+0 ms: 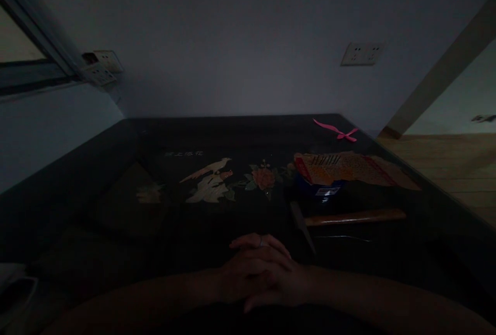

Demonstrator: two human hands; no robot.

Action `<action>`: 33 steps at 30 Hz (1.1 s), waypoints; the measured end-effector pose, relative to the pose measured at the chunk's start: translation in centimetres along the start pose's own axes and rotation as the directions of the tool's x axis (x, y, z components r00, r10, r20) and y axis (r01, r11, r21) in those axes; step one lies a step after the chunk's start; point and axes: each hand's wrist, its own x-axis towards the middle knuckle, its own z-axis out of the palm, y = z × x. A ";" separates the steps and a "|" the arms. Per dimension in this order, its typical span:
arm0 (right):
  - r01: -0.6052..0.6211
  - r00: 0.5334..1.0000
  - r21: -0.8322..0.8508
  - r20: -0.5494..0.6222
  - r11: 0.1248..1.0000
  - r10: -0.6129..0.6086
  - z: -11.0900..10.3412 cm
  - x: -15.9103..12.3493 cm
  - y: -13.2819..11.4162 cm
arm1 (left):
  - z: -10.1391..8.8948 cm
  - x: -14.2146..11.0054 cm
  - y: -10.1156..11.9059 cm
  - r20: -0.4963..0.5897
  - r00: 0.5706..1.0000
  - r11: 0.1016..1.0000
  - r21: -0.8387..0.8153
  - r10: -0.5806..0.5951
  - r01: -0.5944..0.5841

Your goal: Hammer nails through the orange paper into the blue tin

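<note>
The picture is very dark. My left hand (236, 275) and my right hand (289, 283) are clasped at the near edge of the black tabletop, fingers interlaced. No object shows between them, though the palms are hidden. A ring is on one finger. Just beyond my right hand lies a hammer (356, 217), its wooden handle pointing right and its dark head toward the middle. Beside the handle is a thin wire-like piece (344, 237). Further back stands a blue container (320, 188), with a sheet of printed brown cardboard (360, 168) over it. Several dark thin nail-like pieces (325, 159) lie on the cardboard.
A pink ribbon (341, 133) lies at the back right of the black table (232, 133). Bird and flower pictures decorate its top. Wall sockets (362, 53) are above on the right, with others (103, 66) at the left. A pale object (15, 283) is at the near left.
</note>
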 end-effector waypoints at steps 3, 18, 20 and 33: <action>-0.005 1.000 0.011 -0.025 1.000 0.006 -0.2 0.2 -0.2 | 0.0 0.1 -0.1 0.000 1.000 1.000 0.022 -0.022 0.022; -0.041 0.999 -0.021 0.015 0.999 0.041 -0.2 0.6 0.2 | 0.3 0.5 -1.2 0.083 0.994 0.937 0.347 -0.070 0.037; -0.042 0.999 -0.033 0.024 0.999 0.043 -0.1 0.6 0.4 | 0.3 0.5 -1.3 0.110 0.992 0.926 0.377 -0.067 0.021; -0.106 0.989 -0.085 0.096 0.991 0.114 -0.6 0.7 -0.2 | 0.6 0.1 -2.0 0.073 0.995 0.961 0.272 -0.068 0.046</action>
